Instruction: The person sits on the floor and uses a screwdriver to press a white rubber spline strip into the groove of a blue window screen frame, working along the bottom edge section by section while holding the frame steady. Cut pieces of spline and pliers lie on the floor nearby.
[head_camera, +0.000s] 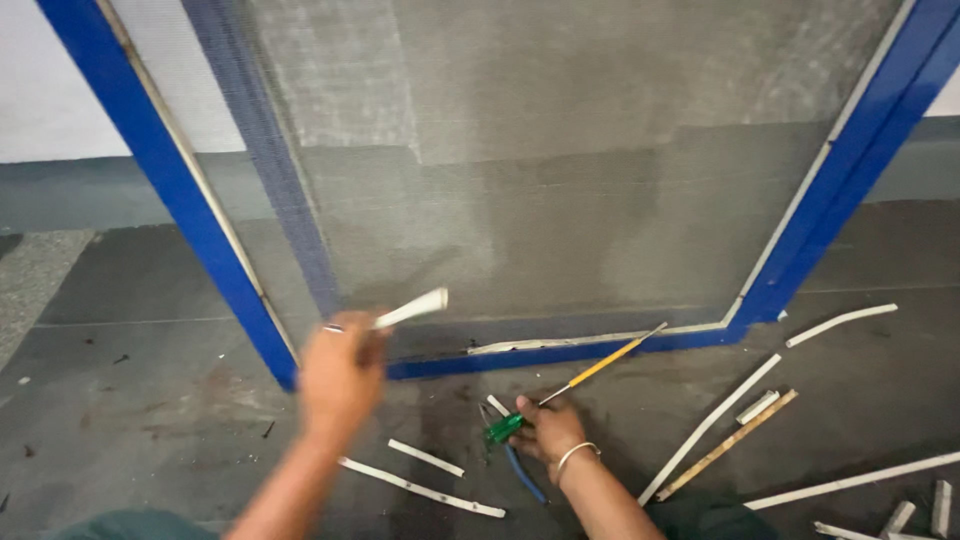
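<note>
White strips (712, 425) on floor beside blue mesh frame (560, 352).

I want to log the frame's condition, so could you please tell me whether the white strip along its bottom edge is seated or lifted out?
Partly lifted: the white strip rises off the blue frame near its left end.

— What's that by the right hand (548, 432)?
— A screwdriver (575, 385): glossy green plastic handle, yellow shaft, above blue-handled pliers (520, 468).
— And the left hand (340, 375)?
— It grips a smooth white plastic-looking strip (412, 309). Behind it, fine grey woven mesh (560, 150) in a glossy blue painted frame (190, 210), on a matt, scuffed dark floor (130, 330)
</note>
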